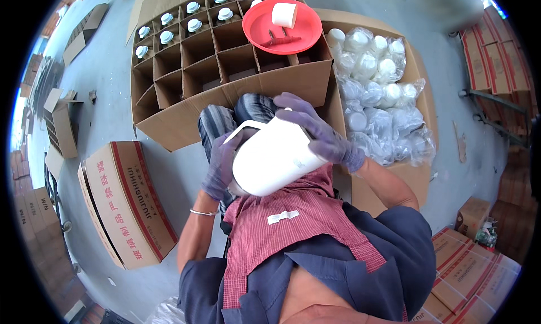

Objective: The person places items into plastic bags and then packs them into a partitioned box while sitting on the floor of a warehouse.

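left hand [221, 165] fingers wrapped on white jug [274, 156] | right hand [321, 133] fingers clamped over jug top | divided box [225, 59] at 12 o'clock

Both gloved hands hold a white jug [274, 158] tilted over the lap: the left hand [221, 165] at its base, the right hand [321, 133] on top. A divided carton [225, 70] with capped bottles stands ahead.

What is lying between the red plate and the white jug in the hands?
In the head view, empty cells of the divided carton lie between the red plate and the white jug.
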### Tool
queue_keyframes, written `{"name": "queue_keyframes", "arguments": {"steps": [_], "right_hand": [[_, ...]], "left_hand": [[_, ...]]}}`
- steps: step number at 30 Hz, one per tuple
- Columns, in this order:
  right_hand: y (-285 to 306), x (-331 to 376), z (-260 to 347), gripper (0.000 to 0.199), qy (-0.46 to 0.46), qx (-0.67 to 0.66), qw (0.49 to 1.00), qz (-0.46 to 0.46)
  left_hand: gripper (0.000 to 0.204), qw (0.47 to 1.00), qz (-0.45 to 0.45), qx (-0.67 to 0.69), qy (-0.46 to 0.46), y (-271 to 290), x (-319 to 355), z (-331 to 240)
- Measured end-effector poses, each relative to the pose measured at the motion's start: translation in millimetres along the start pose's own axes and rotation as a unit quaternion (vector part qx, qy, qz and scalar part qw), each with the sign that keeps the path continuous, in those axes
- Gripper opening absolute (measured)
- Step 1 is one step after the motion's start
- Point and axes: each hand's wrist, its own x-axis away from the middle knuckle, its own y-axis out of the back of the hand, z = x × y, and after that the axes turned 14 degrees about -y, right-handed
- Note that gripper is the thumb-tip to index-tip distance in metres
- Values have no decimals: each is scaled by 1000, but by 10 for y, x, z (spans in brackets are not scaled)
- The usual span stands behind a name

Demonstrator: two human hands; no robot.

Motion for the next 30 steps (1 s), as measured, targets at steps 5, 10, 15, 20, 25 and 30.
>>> {"name": "queue_keyframes", "arguments": {"steps": [5,10,15,20,25,30], "right_hand": [[-398,148,-630,57,-376,-638,654,-156],[-70,190,-502,83,-357,-356,861,-68],[365,-179,398,96,42,108,992,56],[173,-101,65,91,-137,-139,981,-10],[-38,-285,-435,77,-219,-389,893,-59],[134,-780,-191,56,-202,-124,969,-73]], "left_hand": [[22,861,50,-337,-377,-258,-182,-243],[27,988,-29,-89,-126,-152,-111,-52],[27,984,104,-82,-120,45,-66,226],[26,979,-161,-99,-81,-110,-182,-163],[33,925,-121,-231,-276,-7,-238,-186],[30,967,-185,-113,-131,236,-246,-212]]}}
